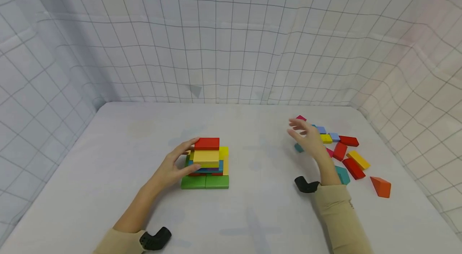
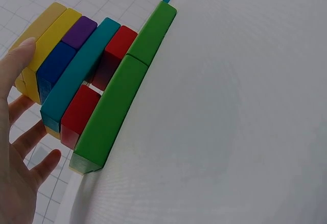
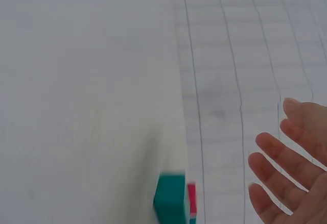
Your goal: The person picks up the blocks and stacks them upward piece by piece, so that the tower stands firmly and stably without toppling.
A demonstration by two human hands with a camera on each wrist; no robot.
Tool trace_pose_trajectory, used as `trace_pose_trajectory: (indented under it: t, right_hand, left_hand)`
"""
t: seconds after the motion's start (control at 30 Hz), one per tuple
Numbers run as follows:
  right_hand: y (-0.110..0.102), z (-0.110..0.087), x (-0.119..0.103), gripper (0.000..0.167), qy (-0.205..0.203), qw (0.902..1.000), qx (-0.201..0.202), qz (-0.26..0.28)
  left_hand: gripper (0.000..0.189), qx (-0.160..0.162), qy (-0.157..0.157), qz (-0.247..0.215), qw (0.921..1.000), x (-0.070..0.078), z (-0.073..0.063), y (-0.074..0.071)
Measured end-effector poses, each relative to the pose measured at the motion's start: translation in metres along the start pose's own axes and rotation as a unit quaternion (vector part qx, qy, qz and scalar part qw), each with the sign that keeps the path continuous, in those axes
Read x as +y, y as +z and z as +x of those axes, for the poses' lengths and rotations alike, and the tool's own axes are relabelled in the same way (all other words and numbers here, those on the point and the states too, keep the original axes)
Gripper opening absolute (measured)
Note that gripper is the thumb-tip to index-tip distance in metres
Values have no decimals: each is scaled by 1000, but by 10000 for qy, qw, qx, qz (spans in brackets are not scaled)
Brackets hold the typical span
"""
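Observation:
A layered stack of coloured wooden blocks stands on the table. Two green blocks [image 1: 205, 182] lie at its front base, with red, teal, blue, purple and yellow blocks above, and a red block [image 1: 207, 144] on top. My left hand [image 1: 175, 164] is at the stack's left side: its thumb lies along the front by the yellow block [image 2: 53, 38], and the fingers reach round behind, loosely spread. Whether the hidden fingertips press on it I cannot tell. My right hand [image 1: 306, 138] hovers at the right with fingers spread and nothing held, close to a teal block [image 3: 171, 198].
Loose blocks spread over the table's right side, among them a yellow block [image 1: 358, 160], a red block [image 1: 353, 168] and an orange wedge [image 1: 381, 187]. A white gridded curtain [image 1: 231, 45] surrounds the table [image 1: 260, 206] at the back and sides.

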State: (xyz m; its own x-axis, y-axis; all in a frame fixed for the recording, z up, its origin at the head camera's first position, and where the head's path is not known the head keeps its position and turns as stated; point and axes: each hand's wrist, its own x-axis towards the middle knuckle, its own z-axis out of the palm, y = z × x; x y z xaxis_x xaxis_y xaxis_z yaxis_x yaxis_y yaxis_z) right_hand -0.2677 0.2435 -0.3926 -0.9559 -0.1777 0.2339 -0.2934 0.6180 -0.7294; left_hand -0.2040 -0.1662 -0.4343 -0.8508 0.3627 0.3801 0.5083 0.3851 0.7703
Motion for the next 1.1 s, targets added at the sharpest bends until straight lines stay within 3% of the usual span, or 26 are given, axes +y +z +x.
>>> trace_pose_trajectory:
  t: [0.17, 0.4, 0.63, 0.93, 1.1]
  right_hand:
    - [-48, -25, 42, 54, 1000, 9933, -169, -562]
    - [-85, -53, 71, 59, 1547, 9739, -585, -1552]
    - [-97, -62, 86, 72, 1551, 9638, -779, -2024]
    - [-97, -60, 87, 70, 1541, 9651, -1337, -1639]
    - [-95, -61, 86, 76, 1683, 9646, -1194, -1640]
  left_hand:
    - [70, -42, 35, -5, 10000, 1, 1, 0]
    - [71, -31, 9, 24, 10000, 4, 1, 1]
    - [71, -5, -4, 31, 10000, 3, -1, 1]
    - [71, 2, -23, -19, 10000, 3, -1, 1]
    - [71, 24, 12, -16, 10000, 3, -1, 1]
